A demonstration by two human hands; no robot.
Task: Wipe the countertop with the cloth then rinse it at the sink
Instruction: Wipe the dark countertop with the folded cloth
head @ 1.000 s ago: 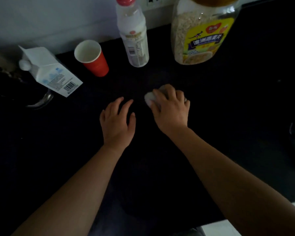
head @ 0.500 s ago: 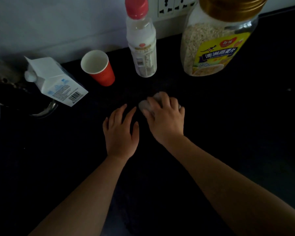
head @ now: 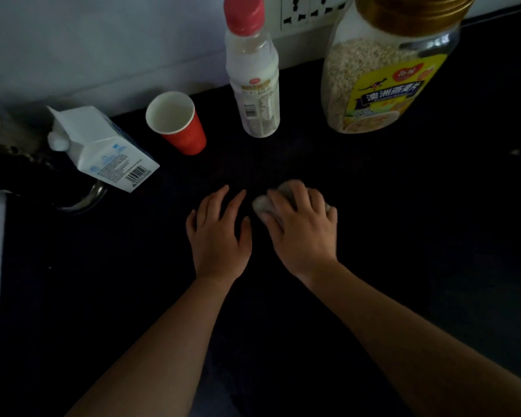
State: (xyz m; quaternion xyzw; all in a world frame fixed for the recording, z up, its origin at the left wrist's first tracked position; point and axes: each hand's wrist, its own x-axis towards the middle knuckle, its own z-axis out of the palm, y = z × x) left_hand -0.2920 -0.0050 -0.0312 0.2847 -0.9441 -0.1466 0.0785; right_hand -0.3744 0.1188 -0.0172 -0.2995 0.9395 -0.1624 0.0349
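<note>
A home kitchen: dark countertop (head: 403, 224) with oat jar (head: 382, 73), milk carton (head: 103, 145).

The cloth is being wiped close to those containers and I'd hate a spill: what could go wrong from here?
1. The right hand presses the cloth just in front of the tall bottle; a forward stroke could topple it.
2. The red cup looks light and could be knocked over.
3. The carton leans tilted at the left, so a sideways sweep might tip it.
</note>
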